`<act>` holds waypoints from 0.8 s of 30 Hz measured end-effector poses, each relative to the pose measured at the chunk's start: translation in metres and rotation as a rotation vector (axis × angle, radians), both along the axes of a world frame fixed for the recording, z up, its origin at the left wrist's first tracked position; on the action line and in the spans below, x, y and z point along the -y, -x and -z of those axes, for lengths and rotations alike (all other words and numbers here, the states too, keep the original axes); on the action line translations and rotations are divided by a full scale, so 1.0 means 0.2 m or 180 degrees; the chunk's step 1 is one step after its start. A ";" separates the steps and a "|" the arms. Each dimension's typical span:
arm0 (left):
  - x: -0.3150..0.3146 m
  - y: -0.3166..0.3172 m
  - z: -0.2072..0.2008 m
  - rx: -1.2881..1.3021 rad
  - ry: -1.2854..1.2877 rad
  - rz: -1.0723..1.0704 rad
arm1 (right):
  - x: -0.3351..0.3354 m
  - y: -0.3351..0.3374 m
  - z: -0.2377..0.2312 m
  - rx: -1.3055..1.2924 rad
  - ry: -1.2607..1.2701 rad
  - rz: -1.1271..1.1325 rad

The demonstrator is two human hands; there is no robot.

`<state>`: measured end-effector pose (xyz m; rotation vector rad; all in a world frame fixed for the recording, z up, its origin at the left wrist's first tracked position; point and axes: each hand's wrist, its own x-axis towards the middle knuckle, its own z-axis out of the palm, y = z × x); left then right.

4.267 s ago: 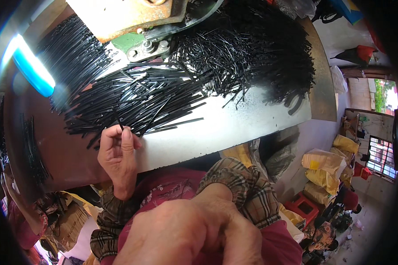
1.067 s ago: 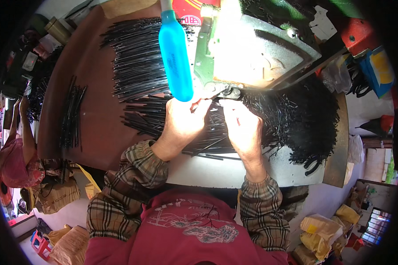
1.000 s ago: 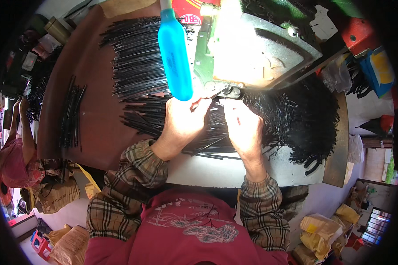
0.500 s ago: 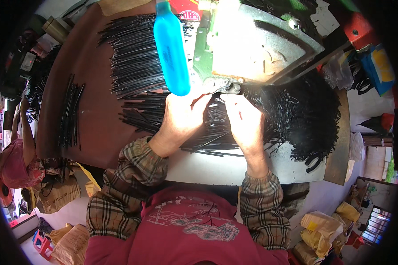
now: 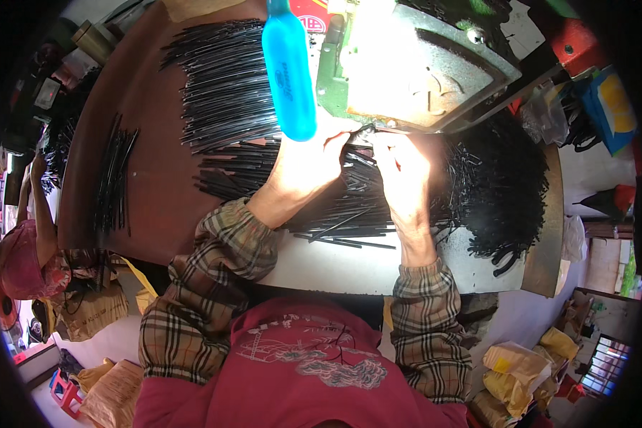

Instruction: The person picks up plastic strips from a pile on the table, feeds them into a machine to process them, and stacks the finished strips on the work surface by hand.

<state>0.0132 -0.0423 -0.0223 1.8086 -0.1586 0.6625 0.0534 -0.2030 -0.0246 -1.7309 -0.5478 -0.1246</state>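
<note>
My left hand [image 5: 308, 165] is closed, its thumb and fingers pinched together at the lower edge of a green and grey metal machine [image 5: 332, 68]. Just to the right, my right hand [image 5: 406, 182] is also closed, fingertips at the same spot. A small dark piece [image 5: 366, 133] shows between the two hands; glare hides which fingers grip it. Below and around my hands lie thin black strips [image 5: 246, 171] in a loose layer. A blue bottle-shaped thing [image 5: 290, 78] hangs upright in front of my left hand and covers part of it.
A dense row of black strips [image 5: 225, 85] lies on the brown sheet [image 5: 150, 185], with a smaller bundle [image 5: 114, 178] farther left. At right is a big heap of bent black strips [image 5: 510, 185]. Another person [image 5: 28, 257] sits at far left. Paper sacks [image 5: 517, 371] stand lower right.
Both hands have moved slightly up and to the right, closer to the machine's lower edge. The blue bottle-shaped thing appears higher and farther right in view.
</note>
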 end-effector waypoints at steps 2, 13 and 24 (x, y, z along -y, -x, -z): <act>0.01 -0.02 0.01 0.0100 0.0384 0.0133 | 0.00 0.00 0.00 -0.0117 0.0133 0.0049; 0.03 0.00 0.05 0.0246 -0.0249 -0.0030 | 0.02 0.02 -0.05 -0.0448 0.0105 -0.0035; -0.03 -0.02 0.06 0.0566 -0.0510 0.0150 | 0.02 0.02 -0.07 -0.0673 0.0247 0.0002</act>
